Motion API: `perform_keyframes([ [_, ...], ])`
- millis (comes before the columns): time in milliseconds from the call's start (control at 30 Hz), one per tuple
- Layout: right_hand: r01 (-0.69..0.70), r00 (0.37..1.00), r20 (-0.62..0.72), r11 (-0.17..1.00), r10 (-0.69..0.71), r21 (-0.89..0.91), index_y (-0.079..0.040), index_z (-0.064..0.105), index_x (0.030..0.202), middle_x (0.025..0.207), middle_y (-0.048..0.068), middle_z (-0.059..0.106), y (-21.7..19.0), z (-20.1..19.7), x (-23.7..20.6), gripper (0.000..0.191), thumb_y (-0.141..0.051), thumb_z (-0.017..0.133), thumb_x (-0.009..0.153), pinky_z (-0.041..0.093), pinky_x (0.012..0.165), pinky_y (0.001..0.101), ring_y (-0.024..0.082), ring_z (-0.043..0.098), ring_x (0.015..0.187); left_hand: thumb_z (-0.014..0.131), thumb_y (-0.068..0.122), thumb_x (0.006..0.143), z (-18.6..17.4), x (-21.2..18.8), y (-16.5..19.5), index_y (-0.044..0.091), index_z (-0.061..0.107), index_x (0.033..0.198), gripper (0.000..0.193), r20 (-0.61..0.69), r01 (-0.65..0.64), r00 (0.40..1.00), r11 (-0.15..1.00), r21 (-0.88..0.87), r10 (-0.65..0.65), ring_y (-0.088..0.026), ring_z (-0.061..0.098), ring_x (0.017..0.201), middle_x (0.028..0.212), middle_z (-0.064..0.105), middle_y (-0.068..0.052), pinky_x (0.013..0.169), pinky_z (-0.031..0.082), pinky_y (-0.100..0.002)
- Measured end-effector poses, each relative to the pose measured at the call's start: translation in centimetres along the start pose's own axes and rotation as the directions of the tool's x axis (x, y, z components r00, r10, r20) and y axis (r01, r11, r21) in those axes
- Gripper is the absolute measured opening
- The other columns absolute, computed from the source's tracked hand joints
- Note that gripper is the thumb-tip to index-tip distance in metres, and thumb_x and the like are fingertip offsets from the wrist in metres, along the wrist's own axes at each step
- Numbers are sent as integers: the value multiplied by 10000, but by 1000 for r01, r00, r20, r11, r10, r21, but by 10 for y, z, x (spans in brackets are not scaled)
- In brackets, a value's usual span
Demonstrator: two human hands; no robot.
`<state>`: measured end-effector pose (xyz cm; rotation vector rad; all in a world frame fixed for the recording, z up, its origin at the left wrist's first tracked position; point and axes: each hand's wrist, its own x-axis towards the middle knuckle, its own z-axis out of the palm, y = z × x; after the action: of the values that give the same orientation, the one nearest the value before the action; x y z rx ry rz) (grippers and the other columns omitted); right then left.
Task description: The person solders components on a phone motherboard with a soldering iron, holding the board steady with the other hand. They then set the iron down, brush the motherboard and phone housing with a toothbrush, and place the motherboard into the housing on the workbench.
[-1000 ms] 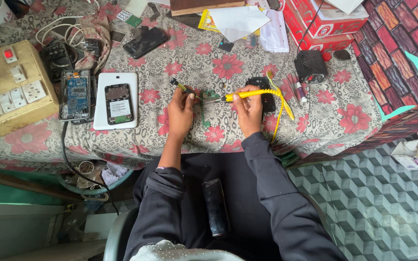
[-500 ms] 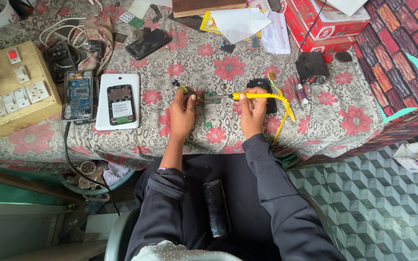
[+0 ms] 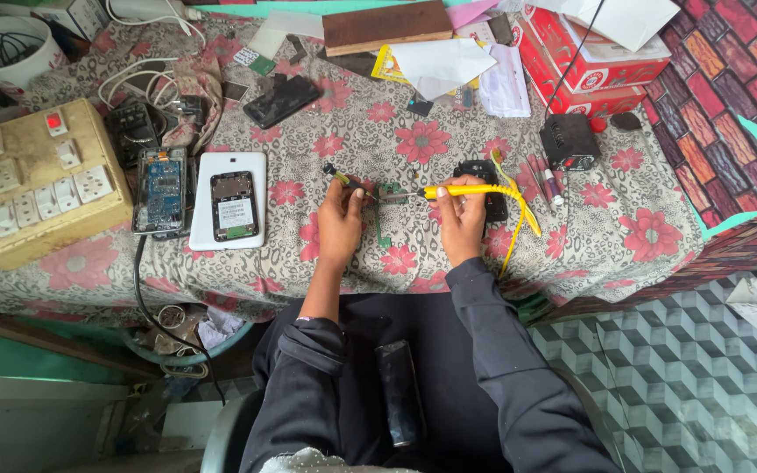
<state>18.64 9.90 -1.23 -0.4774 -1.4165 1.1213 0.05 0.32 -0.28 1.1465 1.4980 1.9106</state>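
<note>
Between the two hands, a small green circuit board (image 3: 389, 191) lies on the floral tablecloth (image 3: 624, 228), as it did a second ago.

Right hand (image 3: 461, 219) is closed around the yellow soldering iron (image 3: 457, 189), tip pointing left onto the board; compared with the earlier views the iron lies flatter and its tip sits closer to the board, indicating contact work is under way. Left hand (image 3: 341, 219) pinches a thin yellow-green handled tool (image 3: 338, 175) just left of the board, fingers pressed together. Further left of that hand rest a white tablet back (image 3: 208, 200) carrying an opened phone (image 3: 234, 206); a black handset (image 3: 484, 175) lies just beyond the right hand.
</note>
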Motion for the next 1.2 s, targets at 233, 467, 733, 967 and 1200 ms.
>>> perform_keyframes([
  [233,-14,1000,-8,1000,14,-14,-24,435,1209,1146,104,580,2,1,1,246,-19,618,1045,618,828,309,159,661,1007,577,72,1046,0,-1,1,-26,562,1090,108,-18,46,999,999,21,-46,-126,738,936,1023,771,-114,788,556,-281],
  [467,-7,998,-68,1000,7,0,-23,428,1201,1140,98,579,2,6,2,252,-17,618,1034,616,821,305,156,668,1017,591,74,1045,-2,0,0,-29,557,1081,115,-31,19,999,995,95,-16,-127,738,916,964,764,-112,783,562,-284],
  [733,-35,999,-9,999,35,-30,-14,429,1201,1121,120,637,1,7,4,245,-24,616,1043,608,833,292,142,668,961,569,56,1042,-2,2,-5,-26,582,1142,130,-15,19,1000,1000,17,-19,-122,717,934,998,747,-97,832,570,-283],
  [967,6,1000,7,998,-6,-59,-15,448,1209,1125,113,646,1,9,0,265,-18,644,1031,581,835,261,124,669,979,566,52,1041,-1,2,-6,-26,585,1184,164,-11,25,1000,1000,-16,-25,-115,699,933,1014,735,-90,857,577,-287],
  [1200,34,997,76,959,-13,-280,-21,516,1191,1113,104,737,2,12,-6,260,-16,715,1023,461,710,225,91,505,798,567,50,1042,-2,3,-10,-31,578,1145,131,-11,26,1000,1000,-7,-26,-116,702,937,1017,734,-85,864,582,-288],
])
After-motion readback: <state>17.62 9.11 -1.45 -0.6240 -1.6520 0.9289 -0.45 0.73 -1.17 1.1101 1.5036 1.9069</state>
